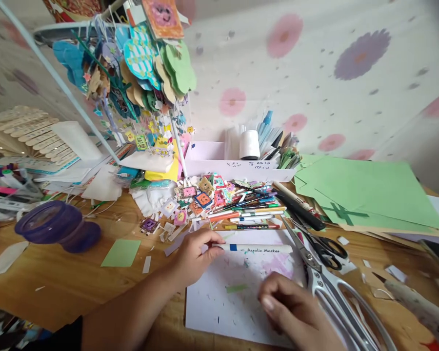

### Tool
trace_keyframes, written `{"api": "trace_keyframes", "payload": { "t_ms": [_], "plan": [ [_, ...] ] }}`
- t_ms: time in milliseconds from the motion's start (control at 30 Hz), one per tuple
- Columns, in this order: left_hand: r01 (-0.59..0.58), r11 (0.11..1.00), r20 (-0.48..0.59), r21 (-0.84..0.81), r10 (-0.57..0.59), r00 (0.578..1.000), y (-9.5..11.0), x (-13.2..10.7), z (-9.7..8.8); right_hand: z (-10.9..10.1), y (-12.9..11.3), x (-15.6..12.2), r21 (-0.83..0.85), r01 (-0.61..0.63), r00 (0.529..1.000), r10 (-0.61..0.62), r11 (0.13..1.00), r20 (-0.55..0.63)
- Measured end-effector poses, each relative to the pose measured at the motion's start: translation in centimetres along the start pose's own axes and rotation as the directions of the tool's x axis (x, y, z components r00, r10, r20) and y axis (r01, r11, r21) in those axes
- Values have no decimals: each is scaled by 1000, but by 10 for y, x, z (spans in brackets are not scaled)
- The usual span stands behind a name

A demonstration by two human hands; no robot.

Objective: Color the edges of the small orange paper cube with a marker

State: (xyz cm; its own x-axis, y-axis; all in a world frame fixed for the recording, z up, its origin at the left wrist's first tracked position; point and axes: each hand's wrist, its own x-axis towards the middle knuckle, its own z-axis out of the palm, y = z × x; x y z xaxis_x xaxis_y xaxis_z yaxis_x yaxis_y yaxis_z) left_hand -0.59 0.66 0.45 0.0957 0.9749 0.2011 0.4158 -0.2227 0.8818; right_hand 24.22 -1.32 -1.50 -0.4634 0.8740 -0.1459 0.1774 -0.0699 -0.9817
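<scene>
My left hand [195,256] pinches the left end of a white acrylic marker [263,249] between thumb and fingertips. The marker has a blue band and lies nearly level over the far part of a stained white sheet [208,307]. Above the sheet's near right part, my right hand [290,307] is closed, its fingers curled and the thumb against them. Whether anything is inside it is hidden. A strip of green paper [236,288] lies on the sheet between the hands. Just right of my right hand are large metal scissors [322,282].
Behind the sheet lie several markers [256,212] and small painted cards [203,199]. Black-handled scissors [324,251] and green paper [373,190] lie right. A purple container [54,224] and green square [120,252] are left. Paper shapes [142,53] hang from a stand; a white box [237,168] stands behind.
</scene>
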Motion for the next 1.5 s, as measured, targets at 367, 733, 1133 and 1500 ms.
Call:
{"api": "trace_keyframes", "payload": {
  "t_ms": [367, 733, 1133, 1500],
  "plan": [
    [-78, 997, 364, -9, 76, 928, 12, -2, 0, 15, -19, 17, 318, -55, 998, 51, 946, 20],
    [-93, 839, 149, 535, 15, 989, 13, 43, 3, 19, -21, 17, 157, 72, 997, -72, 985, -7],
    [-299, 458, 325, 837, 22, 945, 15, 135, 73, 17, -18, 24, 256, 43, 999, -36, 966, -34],
    [-288, 385, 325, 877, -33, 945, 24, 146, 85, 17, -18, 24, 325, -9, 999, 21, 946, -31]
  ]
}}
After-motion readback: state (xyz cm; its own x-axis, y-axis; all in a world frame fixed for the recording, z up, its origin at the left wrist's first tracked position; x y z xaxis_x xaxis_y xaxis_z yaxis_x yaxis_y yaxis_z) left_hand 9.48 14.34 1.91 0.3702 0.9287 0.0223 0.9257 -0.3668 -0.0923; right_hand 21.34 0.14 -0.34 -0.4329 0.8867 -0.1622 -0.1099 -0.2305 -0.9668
